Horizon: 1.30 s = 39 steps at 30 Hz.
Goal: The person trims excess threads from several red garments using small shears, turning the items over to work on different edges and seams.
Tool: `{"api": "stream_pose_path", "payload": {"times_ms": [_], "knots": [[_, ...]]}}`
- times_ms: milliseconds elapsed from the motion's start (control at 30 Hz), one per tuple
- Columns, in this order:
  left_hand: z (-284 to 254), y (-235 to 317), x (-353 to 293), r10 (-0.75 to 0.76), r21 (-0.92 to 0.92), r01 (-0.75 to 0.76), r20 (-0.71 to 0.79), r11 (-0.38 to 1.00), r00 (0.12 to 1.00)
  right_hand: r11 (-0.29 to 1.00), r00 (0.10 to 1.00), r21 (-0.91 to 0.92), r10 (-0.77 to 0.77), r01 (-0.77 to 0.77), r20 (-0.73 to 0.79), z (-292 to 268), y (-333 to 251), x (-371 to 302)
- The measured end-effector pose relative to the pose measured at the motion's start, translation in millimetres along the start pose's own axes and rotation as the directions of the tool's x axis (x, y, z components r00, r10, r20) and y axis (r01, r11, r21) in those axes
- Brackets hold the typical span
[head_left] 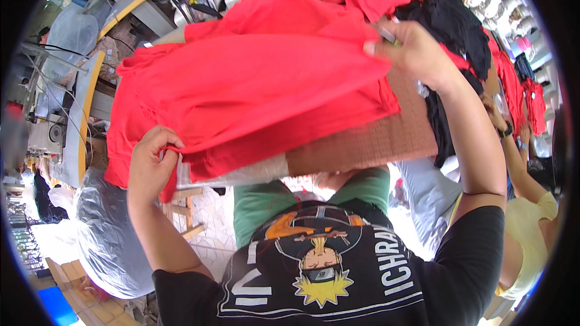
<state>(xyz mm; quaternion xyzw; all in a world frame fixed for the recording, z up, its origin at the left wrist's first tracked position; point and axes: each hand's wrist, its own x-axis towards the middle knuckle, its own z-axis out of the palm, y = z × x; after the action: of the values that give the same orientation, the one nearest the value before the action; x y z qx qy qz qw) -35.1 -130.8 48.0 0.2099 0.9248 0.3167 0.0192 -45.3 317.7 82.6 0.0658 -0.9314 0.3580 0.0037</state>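
Black T-shirt (368, 259) across the bottom of the frame, red cloth (260, 78) spread above it between my two hands.
That cloth lies over the table (368, 145), whose brown top shows right of centre; its upper layer hangs loose toward me, so an uneven pull could, I judge, skew it or crease the layer beneath, and a slack pinch could let the edge slip. As for my fingers: upper right, my right hand (417, 54) is at the cloth's right end, thumb overlapping it, too blurred for me to tell whether it grips; left of centre, my left hand (151, 163) pinches the edge between thumb and forefinger, some cloth drooping below. Smallest, a pale sliver (387, 35) by the right fingers, kind unclear, might snag the fabric.
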Motion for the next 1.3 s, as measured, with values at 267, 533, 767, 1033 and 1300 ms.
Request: {"api": "stream_pose_path", "payload": {"times_ms": [267, 533, 767, 1033, 1300], "knots": [[67, 51, 29, 0.147, -0.034, -0.143, 0.221, 0.989, 0.964, 0.976, 0.997, -0.217, 0.012, 0.004, 0.072, -11, 29, -75], [221, 104, 51, 0.488, -0.382, -0.412, 0.127, 0.828, 0.864, 0.996, 0.998, 0.073, -0.04, 0.043, -0.042, 97, 86, -100], [264, 104, 65, 0.342, -0.423, -0.28, 0.077, 0.862, 0.937, 0.931, 0.949, 0.264, 0.29, -0.251, -0.121, 129, 87, -99], [266, 110, 73, 0.407, -0.273, -0.402, -0.044, 0.874, 0.913, 0.805, 0.963, 0.551, 0.27, -0.219, -0.011, 124, 78, -100], [257, 104, 70, 0.333, -0.382, -0.271, 0.104, 0.883, 0.937, 0.821, 0.983, 0.561, 0.172, -0.103, -0.071, 119, 73, -102]]}}
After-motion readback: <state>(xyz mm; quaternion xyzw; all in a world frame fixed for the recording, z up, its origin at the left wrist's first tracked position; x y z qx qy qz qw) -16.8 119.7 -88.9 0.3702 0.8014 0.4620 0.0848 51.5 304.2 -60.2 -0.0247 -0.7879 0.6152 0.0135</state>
